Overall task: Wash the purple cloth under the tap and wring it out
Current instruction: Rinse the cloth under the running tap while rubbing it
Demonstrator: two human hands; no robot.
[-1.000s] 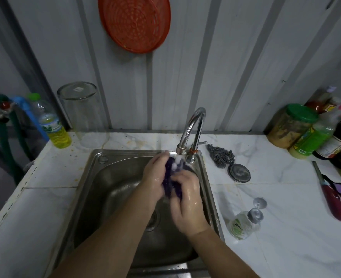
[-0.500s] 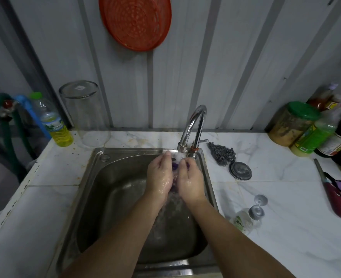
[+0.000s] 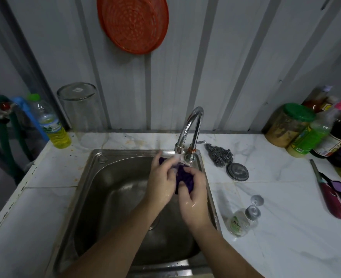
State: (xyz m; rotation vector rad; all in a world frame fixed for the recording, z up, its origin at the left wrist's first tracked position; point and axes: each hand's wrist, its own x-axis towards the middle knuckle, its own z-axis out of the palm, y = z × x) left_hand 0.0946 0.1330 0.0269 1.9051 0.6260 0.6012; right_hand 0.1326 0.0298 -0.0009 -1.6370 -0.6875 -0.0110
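Observation:
The purple cloth (image 3: 182,176) is bunched between both hands over the steel sink (image 3: 97,173), right under the spout of the chrome tap (image 3: 191,127). Water runs from the spout onto the cloth. My left hand (image 3: 160,178) grips the cloth's left side, fingers curled around it. My right hand (image 3: 194,194) clasps the lower right part, and both hands are wet. Most of the cloth is hidden inside the two grips.
A steel scourer (image 3: 219,154), a round metal lid (image 3: 237,171) and a tipped soap bottle (image 3: 240,218) lie right of the sink. Jars and bottles (image 3: 306,129) crowd the far right corner beside a red-handled knife (image 3: 330,195). A yellow-liquid bottle (image 3: 54,127) and an upturned glass jar (image 3: 81,115) stand back left.
My hands have shifted from pressed together at the spout to a staggered grip; the right hand dropped lower and nearer me, and more of the purple cloth shows between them.

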